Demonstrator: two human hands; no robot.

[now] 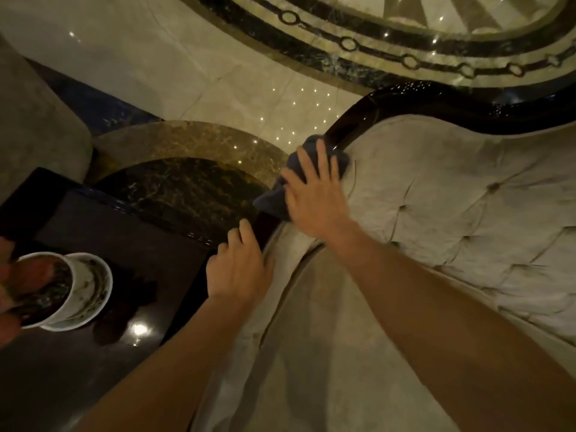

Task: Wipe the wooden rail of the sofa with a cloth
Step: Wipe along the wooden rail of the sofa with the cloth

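A glossy dark wooden rail [352,120] runs along the top edge of a beige tufted sofa [452,194]. My right hand [314,194] lies flat on a dark blue cloth [274,198], pressing it onto the rail at the sofa's corner. Part of the cloth sticks out to the left and past my fingertips. My left hand [238,269] rests lower down on the same rail with curled fingers gripping its edge. Both bare forearms reach in from the bottom of the view.
A dark polished side table [103,232] stands left of the sofa with a white vase of red flowers [59,291] on it. Beyond lies a marble floor [187,73] with a round dark inlay [187,188]. Another upholstered seat [34,120] sits at the far left.
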